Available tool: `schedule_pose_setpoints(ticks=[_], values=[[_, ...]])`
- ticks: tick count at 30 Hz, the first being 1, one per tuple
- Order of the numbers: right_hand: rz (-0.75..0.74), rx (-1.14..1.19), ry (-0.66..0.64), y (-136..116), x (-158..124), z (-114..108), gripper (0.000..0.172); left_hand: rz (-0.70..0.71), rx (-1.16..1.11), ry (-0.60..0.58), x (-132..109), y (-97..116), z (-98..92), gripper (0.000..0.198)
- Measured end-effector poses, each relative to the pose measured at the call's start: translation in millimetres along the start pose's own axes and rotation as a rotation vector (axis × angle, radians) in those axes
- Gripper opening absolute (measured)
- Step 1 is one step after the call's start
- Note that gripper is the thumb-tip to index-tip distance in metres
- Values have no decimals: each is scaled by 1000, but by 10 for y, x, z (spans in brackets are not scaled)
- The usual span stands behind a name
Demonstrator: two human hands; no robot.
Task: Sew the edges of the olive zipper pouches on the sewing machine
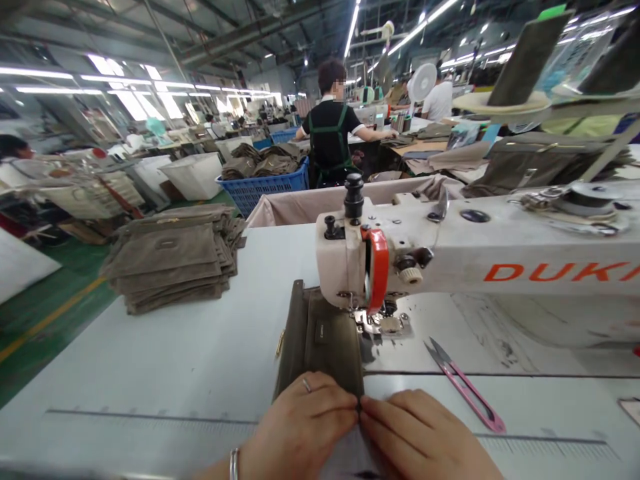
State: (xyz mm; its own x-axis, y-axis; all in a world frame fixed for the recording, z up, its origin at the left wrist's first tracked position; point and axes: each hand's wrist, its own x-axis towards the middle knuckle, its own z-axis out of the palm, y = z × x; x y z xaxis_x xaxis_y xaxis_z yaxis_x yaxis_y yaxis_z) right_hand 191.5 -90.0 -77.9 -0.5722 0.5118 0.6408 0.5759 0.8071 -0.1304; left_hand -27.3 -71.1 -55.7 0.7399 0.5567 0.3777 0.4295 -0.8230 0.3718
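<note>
An olive-brown fabric bag piece (331,347) with a small label lies under the head of a white sewing machine (450,247), its right edge at the presser foot (385,325). My left hand (307,420), with a ring and a bracelet, rests over the near part of the piece and pinches its right edge. Close against it, my right hand (420,433) pinches the same edge from the other side. The fingertips of both hands nearly touch. A zip pull (279,343) sticks out on the left of the piece.
Pink-handled thread snips (467,387) lie right of the machine's needle area. A stack of similar fabric pieces (173,260) stands at the table's left. Beyond are a blue crate (270,183), a cloth-lined bin (280,208) and a co-worker (330,130). Thread cones (527,60) stand at upper right.
</note>
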Motion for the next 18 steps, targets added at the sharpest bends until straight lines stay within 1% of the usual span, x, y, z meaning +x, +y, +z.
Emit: schedule_pose_setpoints(ticks=[3, 6, 9, 12, 15, 18], values=[[36, 58, -38, 42, 48, 3, 27, 17, -40, -34, 63, -93, -28, 20], [87, 105, -91, 83, 107, 18, 27, 9, -92, -71, 132, -169, -69, 21], [140, 129, -117, 124, 180, 15, 28, 0, -117, -37, 200, -235, -97, 22], [179, 146, -172, 168, 264, -5, 27, 13, -112, -4, 258, -311, -100, 22], [206, 136, -227, 218, 349, -22, 24, 41, -66, 13, 305, -396, -89, 23], [219, 125, -229, 272, 425, -29, 24, 45, -18, 13, 341, -492, -74, 25]])
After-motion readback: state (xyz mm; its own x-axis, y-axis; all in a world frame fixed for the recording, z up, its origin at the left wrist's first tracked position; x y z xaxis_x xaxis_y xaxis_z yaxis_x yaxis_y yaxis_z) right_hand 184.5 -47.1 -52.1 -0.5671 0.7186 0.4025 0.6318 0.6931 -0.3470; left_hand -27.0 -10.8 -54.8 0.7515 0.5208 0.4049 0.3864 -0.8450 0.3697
